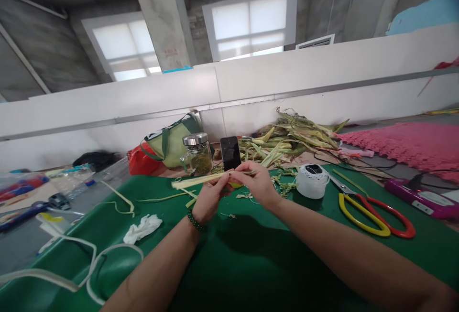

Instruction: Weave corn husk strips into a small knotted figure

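A pale yellow-green plant stalk [195,180] sticks out to the left from between my hands, above the green mat. My left hand [211,198] is closed around its right part, with a dark beaded bracelet at the wrist. Beside it, my right hand [261,184] pinches at the stalk's right end, its fingertips touching or nearly touching those of the left. My fingers hide exactly what lies between them. Just behind the hands a dark phone [230,152] stands upright. Loose green strips [168,197] lie on the mat to the left.
On the right are a white string spool [311,182] and scissors [362,209] with yellow and red handles. Behind stand a lidded glass mug [199,158], a green bag [175,145] and a heap of plant stalks [301,133]. Crumpled tissue [142,229] and white tubing [46,278] lie left.
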`<action>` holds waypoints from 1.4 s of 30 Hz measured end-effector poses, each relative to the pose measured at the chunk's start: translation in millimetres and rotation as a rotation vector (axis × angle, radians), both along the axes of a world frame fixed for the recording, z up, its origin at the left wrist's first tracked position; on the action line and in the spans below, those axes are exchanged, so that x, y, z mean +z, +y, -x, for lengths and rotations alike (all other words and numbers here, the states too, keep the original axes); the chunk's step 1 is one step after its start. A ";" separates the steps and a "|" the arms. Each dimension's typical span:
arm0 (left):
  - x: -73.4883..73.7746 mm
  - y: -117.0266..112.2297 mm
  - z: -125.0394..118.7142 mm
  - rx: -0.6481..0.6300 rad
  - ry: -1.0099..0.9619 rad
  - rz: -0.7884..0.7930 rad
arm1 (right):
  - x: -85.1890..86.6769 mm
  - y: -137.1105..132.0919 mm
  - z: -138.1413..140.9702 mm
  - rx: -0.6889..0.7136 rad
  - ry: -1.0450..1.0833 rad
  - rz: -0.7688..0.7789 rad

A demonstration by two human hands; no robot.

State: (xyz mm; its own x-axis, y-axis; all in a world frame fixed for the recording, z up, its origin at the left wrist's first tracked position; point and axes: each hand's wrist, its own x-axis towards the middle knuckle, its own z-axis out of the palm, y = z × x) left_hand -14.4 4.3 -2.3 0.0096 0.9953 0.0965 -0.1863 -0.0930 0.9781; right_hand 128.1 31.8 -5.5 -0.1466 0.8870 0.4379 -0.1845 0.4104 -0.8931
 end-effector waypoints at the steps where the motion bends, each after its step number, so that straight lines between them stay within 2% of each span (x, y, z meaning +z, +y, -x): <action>1: 0.2 0.0 0.0 0.022 -0.020 -0.011 | -3.4 -3.2 1.8 -0.008 -0.106 -0.112; 4: 1.4 2.2 4.3 0.082 -0.075 -0.037 | -5.4 -5.8 -2.3 0.112 -0.448 -0.400; 6: 2.1 3.9 8.1 0.080 -0.058 -0.067 | -0.3 -2.3 -10.0 0.155 -0.585 -0.506; 7: 2.4 4.2 9.1 0.066 -0.021 -0.082 | 3.2 0.1 -13.9 0.131 -0.602 -0.516; 10: 3.8 1.4 7.6 -0.010 0.162 -0.116 | 12.5 5.2 -21.0 0.026 -0.529 -0.379; 13: 7.0 -4.9 2.1 -0.092 0.314 -0.141 | 14.7 6.2 -19.8 0.010 -0.427 -0.215; 18: 10.6 -10.6 -0.9 -0.148 0.314 -0.102 | 13.1 4.5 -13.9 0.054 -0.311 -0.095; 21: 7.4 -9.1 0.1 -0.193 0.317 -0.090 | 14.8 1.6 -13.5 0.085 -0.301 -0.095; 25: 0.7 -3.5 1.7 -0.222 0.226 -0.064 | 16.6 -1.8 -16.3 0.048 -0.366 -0.162; 31: 0.0 -1.4 3.0 -0.200 0.068 0.034 | 18.8 -3.1 -19.4 0.058 -0.302 -0.207; 35: 2.0 -2.5 2.7 -0.231 -0.035 0.042 | 20.7 -4.7 -17.3 -0.001 -0.204 -0.111; 38: 2.2 -1.3 3.3 -0.187 -0.113 0.057 | 21.0 -3.1 -17.1 -0.050 -0.168 -0.020; 42: 2.0 -1.7 2.9 -0.156 -0.196 0.026 | 19.6 4.7 -17.8 0.051 -0.031 0.126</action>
State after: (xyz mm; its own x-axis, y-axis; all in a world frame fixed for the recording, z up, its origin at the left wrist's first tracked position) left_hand -17.3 2.6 -0.3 0.1466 0.9855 0.0856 -0.3827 -0.0233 0.9236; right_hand 145.9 36.4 14.1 -0.2048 0.9258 0.3178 -0.1742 0.2850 -0.9426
